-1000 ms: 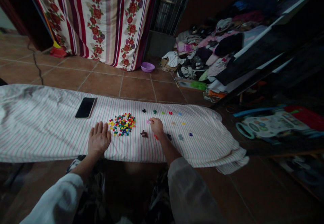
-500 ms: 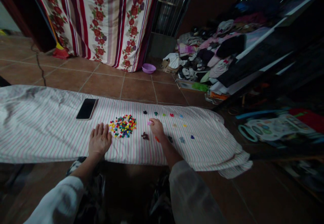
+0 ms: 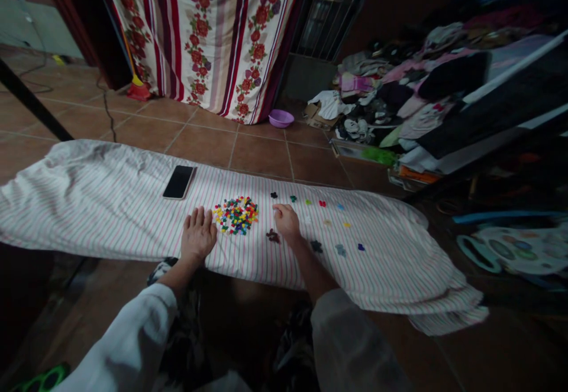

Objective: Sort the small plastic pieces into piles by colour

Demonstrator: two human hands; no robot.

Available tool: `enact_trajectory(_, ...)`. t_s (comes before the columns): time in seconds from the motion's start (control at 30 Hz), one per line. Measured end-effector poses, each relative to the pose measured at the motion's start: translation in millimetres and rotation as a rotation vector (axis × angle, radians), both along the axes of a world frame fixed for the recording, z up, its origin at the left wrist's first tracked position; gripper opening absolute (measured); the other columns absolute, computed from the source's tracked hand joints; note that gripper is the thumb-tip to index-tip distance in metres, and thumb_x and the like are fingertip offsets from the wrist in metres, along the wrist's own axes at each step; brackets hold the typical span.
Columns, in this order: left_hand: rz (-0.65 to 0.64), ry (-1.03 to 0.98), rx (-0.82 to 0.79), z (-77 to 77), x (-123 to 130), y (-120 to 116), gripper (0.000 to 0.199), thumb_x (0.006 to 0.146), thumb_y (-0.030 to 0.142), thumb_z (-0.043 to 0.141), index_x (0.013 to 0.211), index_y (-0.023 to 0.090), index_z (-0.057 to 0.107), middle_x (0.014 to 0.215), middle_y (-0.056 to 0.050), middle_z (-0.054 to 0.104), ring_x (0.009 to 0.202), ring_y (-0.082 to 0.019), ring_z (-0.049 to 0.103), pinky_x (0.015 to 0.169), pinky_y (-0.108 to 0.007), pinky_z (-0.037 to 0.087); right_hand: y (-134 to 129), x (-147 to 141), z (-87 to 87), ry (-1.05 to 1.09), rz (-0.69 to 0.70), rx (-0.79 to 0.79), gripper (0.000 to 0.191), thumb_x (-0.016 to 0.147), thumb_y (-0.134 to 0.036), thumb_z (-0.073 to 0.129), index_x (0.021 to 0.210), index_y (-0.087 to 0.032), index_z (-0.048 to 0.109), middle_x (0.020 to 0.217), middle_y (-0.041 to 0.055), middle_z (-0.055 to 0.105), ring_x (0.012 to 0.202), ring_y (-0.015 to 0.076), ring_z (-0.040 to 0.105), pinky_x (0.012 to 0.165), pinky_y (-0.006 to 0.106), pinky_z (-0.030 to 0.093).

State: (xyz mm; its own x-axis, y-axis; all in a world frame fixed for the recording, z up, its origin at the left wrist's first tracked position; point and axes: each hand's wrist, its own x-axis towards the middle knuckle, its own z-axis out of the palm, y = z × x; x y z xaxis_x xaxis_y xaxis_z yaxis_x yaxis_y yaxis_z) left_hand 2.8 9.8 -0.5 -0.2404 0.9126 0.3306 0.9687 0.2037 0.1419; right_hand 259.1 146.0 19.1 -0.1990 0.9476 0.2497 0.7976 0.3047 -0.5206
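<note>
My left hand [image 3: 198,235] lies flat on the striped cloth [image 3: 146,226], fingers stretched out, at the near left edge of a pile of tiny multicoloured pieces [image 3: 236,214]. Right of the pile, my right hand [image 3: 287,223] is closed in a pinch just above the cloth; whatever is between its fingertips is too small to make out. Around it lie small groups sorted by colour: black pieces [image 3: 274,195], dark green pieces [image 3: 293,198], red pieces [image 3: 322,203], brown pieces [image 3: 273,236], grey pieces [image 3: 340,250] and dark blue pieces [image 3: 361,247]. My right hand and forearm hide part of the cloth.
A phone [image 3: 178,181] with a dark screen lies left of the pile. Beyond the cloth are a floral curtain [image 3: 217,43], a purple bowl [image 3: 281,119] and a red broom [image 3: 139,90] on the tiled floor. Heaped clothes [image 3: 399,84] fill the far right.
The view has turned, so everything appears farther right. My right hand has shifted slightly left toward the pile; the pink pieces at its fingertips no longer show. My left hand stays flat.
</note>
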Motion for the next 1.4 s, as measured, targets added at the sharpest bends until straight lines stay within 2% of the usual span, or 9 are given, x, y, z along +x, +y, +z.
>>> enact_trajectory(0.17,-0.003,-0.011,-0.019,4.3,0.9,-0.4,0.051,0.092,0.033,0.036,0.134,0.01,0.053,0.144,-0.02,0.046,0.138,-0.034,0.038,0.112,-0.05,0.03,-10.5,-33.4,2.4,0.034,0.121,0.002,0.033,0.082,-0.009,0.045,0.097,-0.019,0.072,0.1,0.0078,0.066,0.094,0.0179,0.061,0.089,0.028,0.048)
enact_trajectory(0.4,-0.006,0.017,-0.007,2.0,-0.1,-0.2,0.05,0.093,0.033,0.035,0.135,0.012,0.052,0.144,-0.02,0.047,0.137,-0.034,0.039,0.111,-0.051,0.031,-29.1,-80.9,-0.9,0.055,0.311,0.019,0.027,0.085,-0.012,0.051,0.097,-0.021,0.074,0.1,0.0067,0.066,0.096,0.0178,0.06,0.089,0.029,0.047)
enact_trajectory(0.63,-0.015,0.013,-0.023,4.1,0.0,-0.9,0.047,0.093,0.031,0.037,0.135,0.017,0.053,0.145,-0.02,0.046,0.137,-0.034,0.039,0.11,-0.051,0.031,-46.1,-119.4,9.0,-0.078,0.464,0.054,0.021,0.09,-0.019,0.056,0.097,-0.023,0.075,0.095,0.0054,0.065,0.097,0.019,0.054,0.092,0.032,0.042)
enact_trajectory(0.87,-0.015,-0.012,-0.02,5.2,0.6,-1.4,0.046,0.093,0.03,0.037,0.135,0.018,0.053,0.145,-0.02,0.045,0.138,-0.033,0.039,0.111,-0.052,0.03,-52.3,-141.0,26.6,-0.31,0.472,-0.064,0.024,0.093,-0.02,0.053,0.102,-0.025,0.074,0.103,0.006,0.064,0.103,0.0205,0.05,0.095,0.033,0.038)
enact_trajectory(1.0,-0.014,-0.014,-0.021,5.8,0.8,-1.3,0.047,0.093,0.03,0.036,0.136,0.018,0.052,0.145,-0.018,0.046,0.138,-0.032,0.039,0.111,-0.052,0.031,-50.2,-147.2,32.9,-0.367,0.475,-0.116,0.026,0.095,-0.019,0.05,0.105,-0.024,0.073,0.107,0.007,0.063,0.105,0.0205,0.049,0.096,0.032,0.036)
enact_trajectory(1.17,-0.012,-0.021,-0.009,6.2,0.8,-1.2,0.048,0.093,0.03,0.036,0.136,0.019,0.051,0.145,-0.015,0.047,0.138,-0.031,0.039,0.111,-0.052,0.031,-44.8,-152.8,31.2,-0.413,0.5,-0.102,0.027,0.096,-0.021,0.047,0.105,-0.022,0.072,0.107,0.0081,0.065,0.106,0.0204,0.049,0.095,0.032,0.035)
enact_trajectory(1.4,-0.013,-0.041,-0.028,6.9,2.1,-0.9,0.047,0.093,0.03,0.036,0.136,0.017,0.053,0.146,-0.018,0.045,0.139,-0.033,0.037,0.112,-0.053,0.029,-45.3,-160.1,35.2,-0.514,0.512,-0.061,0.029,0.097,-0.02,0.042,0.106,-0.018,0.069,0.104,0.0104,0.066,0.104,0.021,0.052,0.093,0.032,0.036)
